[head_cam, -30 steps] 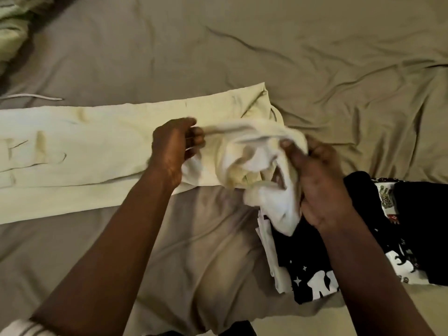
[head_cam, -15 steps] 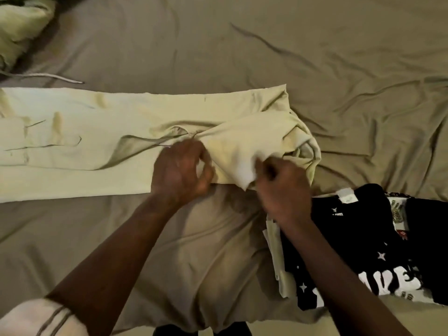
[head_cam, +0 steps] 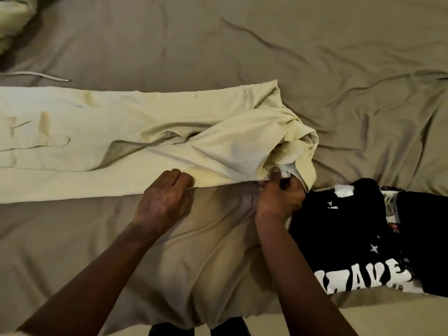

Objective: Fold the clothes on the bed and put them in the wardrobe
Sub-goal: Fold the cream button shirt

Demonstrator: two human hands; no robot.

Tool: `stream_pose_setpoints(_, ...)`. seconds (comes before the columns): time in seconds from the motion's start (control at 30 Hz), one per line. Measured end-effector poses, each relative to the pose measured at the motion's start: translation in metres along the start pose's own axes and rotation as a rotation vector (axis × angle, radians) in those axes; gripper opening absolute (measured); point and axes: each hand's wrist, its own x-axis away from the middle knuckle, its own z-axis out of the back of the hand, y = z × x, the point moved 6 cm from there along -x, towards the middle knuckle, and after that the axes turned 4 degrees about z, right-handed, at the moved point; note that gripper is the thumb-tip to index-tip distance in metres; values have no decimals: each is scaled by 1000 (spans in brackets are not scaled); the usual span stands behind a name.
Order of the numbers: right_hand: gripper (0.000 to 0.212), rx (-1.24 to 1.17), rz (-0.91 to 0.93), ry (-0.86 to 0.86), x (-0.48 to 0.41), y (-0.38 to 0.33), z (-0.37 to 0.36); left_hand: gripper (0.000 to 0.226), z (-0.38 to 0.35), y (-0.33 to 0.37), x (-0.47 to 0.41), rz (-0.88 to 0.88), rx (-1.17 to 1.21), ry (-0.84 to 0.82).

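Observation:
Cream trousers lie flat across the bed from the left edge, their right end bunched into a rumpled heap. My left hand grips the trousers' near edge, its fingertips tucked under the fabric. My right hand pinches a white fold at the bottom of the bunched end. A folded black T-shirt with white print lies just right of my right hand.
The bed is covered by a wrinkled tan sheet. A pale green cloth sits at the far left corner, with a white cord below it. More dark clothing lies beside the black T-shirt at the right edge.
Both hands have brought the bunched trouser end down onto the bed and moved to the near edge; my hands have spread apart, left hand shifting left, right hand shifting right.

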Motion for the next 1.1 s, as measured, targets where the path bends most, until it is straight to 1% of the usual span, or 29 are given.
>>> stream_pose_setpoints(0.03, 12, -42, -39, -15, -9, 12, -1, 15, 1, 2, 0, -13, 5, -21)
stream_pose_setpoints(0.07, 24, -79, -60, -26, -22, 33, -3, 16, -1, 3, -1, -12, 10, -70)
stream_pose_setpoints(0.1, 33, -97, -95, -21, -25, 36, -2, 17, -4, 3, -3, 6, 21, -133)
stream_pose_setpoints(0.17, 38, -47, -120, -25, -14, 13, 0, 18, -8, 2, -8, 104, 84, -224)
stream_pose_setpoints(0.2, 38, 5, -115, -19, -5, -6, 4, 17, -6, 5, -12, 158, 129, -217)
stream_pose_setpoints(0.23, 40, -2, -139, 20, 2, -20, 8, 16, -3, 8, -16, 200, 177, -183)
stream_pose_setpoints(0.3, 34, -36, -131, 125, 2, -33, 18, 9, 7, 25, -27, 263, 281, -96)
stream_pose_setpoints(0.33, 31, -53, -101, 160, 5, -41, 22, 10, 11, 34, -33, 304, 353, -60)
stream_pose_setpoints(0.4, 34, -50, -72, 164, 7, -57, 23, 10, 13, 54, -48, 355, 510, 1)
stream_pose_setpoints(0.43, 40, -25, -77, 129, 4, -64, 20, 12, 14, 65, -55, 344, 556, 27)
stream_pose_setpoints(0.47, 45, 17, -92, 65, 0, -72, 15, 21, 14, 77, -63, 321, 575, 34)
stream_pose_setpoints(0.5, 45, 42, -121, -43, -2, -78, 8, 32, 12, 87, -70, 302, 601, 20)
stream_pose_setpoints(0.53, 38, 41, -149, -188, -6, -79, -4, 40, 11, 95, -77, 317, 659, -15)
stream_pose_setpoints(0.57, 26, 32, -162, -318, -5, -80, -14, 44, 7, 98, -82, 372, 752, -59)
stream_pose_setpoints(0.6, 16, 24, -153, -394, -5, -79, -21, 42, 5, 100, -86, 452, 872, -106)
stream_pose_setpoints(0.63, 13, 22, -86, -401, -3, -80, -25, 38, 3, 98, -87, 539, 990, -131)
stream_pose_setpoints(0.67, 13, 38, 41, -373, -2, -83, -26, 32, 4, 95, -89, 609, 1084, -120)
stream_pose_setpoints(0.73, 15, 108, 440, -312, 15, -100, -25, 22, 22, 84, -90, 706, 1201, -31)
stream_pose_setpoints(0.77, 20, 162, 659, -363, 35, -108, -27, 20, 33, 76, -89, 747, 1262, 3)
stream_pose_setpoints(0.8, 27, 245, 862, -476, 61, -112, -32, 23, 42, 68, -88, 789, 1349, -4)
stream_pose_setpoints(0.87, 38, 510, 1196, -746, 114, -100, -44, 41, 59, 50, -80, 843, 1528, -113)
stream_pose_setpoints(0.9, 42, 682, 1314, -872, 136, -85, -49, 47, 65, 37, -73, 860, 1501, -175)
stream_pose_setpoints(0.93, 44, 847, 1360, -1018, 152, -67, -52, 47, 68, 25, -65, 875, 1381, -240)
stream_pose_setpoints(0.97, 45, 982, 1312, -1201, 162, -48, -52, 38, 67, 8, -56, 892, 1186, -275)
stream_pose_setpoints(1.0, 45, 1078, 1184, -1384, 168, -31, -49, 24, 64, -10, -48, 895, 945, -289)
stream_pose_setpoints(1.03, 41, 1090, 1011, -1522, 168, -22, -43, 16, 63, -20, -42, 860, 725, -326)
stream_pose_setpoints(1.07, 38, 1020, 827, -1585, 165, -22, -36, 19, 60, -26, -37, 813, 554, -374)
stream_pose_setpoints(1.1, 36, 873, 703, -1562, 160, -30, -32, 25, 57, -30, -32, 790, 458, -407)
